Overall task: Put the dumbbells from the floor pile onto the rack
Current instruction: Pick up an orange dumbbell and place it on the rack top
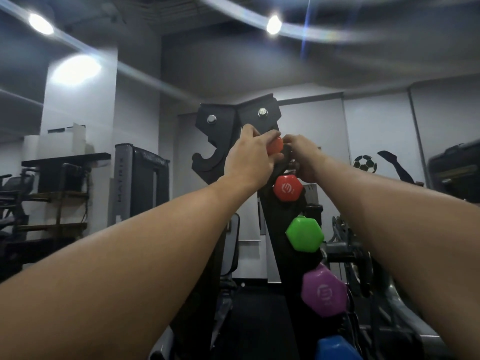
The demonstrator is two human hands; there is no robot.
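A tall black A-frame dumbbell rack (259,114) stands straight ahead. My left hand (250,157) grips the near end of an orange dumbbell (275,146) at the rack's top cradle. My right hand (304,157) is closed around the far side of the same dumbbell; its handle is hidden by my fingers. Below on the rack sit a red dumbbell (287,188), a green dumbbell (305,233), a purple dumbbell (323,291) and a blue dumbbell (336,348) at the bottom edge. The floor pile is out of view.
An empty hook (205,158) juts from the rack's left side. A grey exercise machine (140,183) and a dark shelf unit (62,193) stand at left. Metal gym equipment (348,250) crowds the right of the rack. A football decal (364,163) marks the wall.
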